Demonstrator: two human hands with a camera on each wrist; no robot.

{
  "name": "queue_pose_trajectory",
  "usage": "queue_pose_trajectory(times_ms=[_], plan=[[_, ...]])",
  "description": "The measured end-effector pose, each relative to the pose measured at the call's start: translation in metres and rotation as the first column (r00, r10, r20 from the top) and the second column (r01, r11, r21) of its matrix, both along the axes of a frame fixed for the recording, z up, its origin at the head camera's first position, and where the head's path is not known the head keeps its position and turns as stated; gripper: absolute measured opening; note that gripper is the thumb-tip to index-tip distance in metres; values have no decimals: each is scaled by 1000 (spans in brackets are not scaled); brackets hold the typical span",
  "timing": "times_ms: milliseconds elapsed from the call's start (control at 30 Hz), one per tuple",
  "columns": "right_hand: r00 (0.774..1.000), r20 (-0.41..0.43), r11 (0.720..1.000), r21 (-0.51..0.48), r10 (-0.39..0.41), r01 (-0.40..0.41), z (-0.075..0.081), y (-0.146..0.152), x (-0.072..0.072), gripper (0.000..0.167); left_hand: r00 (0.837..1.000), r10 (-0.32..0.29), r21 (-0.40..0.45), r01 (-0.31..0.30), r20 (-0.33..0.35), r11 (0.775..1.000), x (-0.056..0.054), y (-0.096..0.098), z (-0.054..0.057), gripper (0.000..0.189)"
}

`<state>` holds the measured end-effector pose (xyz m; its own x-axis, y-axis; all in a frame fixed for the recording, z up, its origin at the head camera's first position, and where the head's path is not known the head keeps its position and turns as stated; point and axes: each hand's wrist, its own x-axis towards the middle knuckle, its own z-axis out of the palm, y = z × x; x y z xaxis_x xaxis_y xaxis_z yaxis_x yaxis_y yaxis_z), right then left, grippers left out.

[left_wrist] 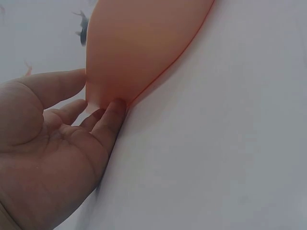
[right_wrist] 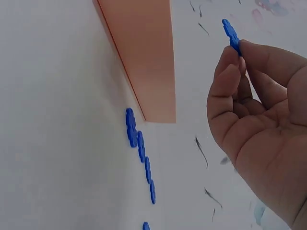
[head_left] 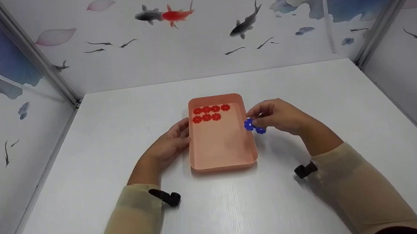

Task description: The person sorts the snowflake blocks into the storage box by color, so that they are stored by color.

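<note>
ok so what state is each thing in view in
salmon-pink rectangular tray: upright on the white tabletop, partly filled
seven red flower-shaped pieces: lying in the tray, rows of four and three
blue flower-shaped piece: pinched by the right hand, raised off the tabletop
other blue pieces: lying on the tabletop beside the tray
left hand: fingers touching the tray's side

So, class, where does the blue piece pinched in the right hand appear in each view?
Head: blue piece just right of centre, overlapping the pink tray's right edge.
Left wrist: not in the picture.
Right wrist: blue piece at upper right.
Shared landmark: the pink tray, at the top of both wrist views.
</note>
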<state>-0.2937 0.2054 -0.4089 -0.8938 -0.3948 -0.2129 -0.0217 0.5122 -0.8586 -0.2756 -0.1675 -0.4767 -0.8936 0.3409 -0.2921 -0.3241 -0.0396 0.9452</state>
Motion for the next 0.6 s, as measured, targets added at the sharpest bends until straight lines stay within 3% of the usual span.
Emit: queue_pose_trajectory(times_ms=[133,300,600], plan=[[1000,4,998,-54,24,-23,9,-22,0,24,1000,9,4,-9,1,1000,0,-1,1,82],[998,-8,994,-87,61,-62,23,-55,-11,23,1000,2,7,-2,-7,1000,0,-2,0,83],[989,62,983,-135,132,-122,21,-113,-38,27,1000,-14,-5,14,-10,1000,1,-1,1,84]])
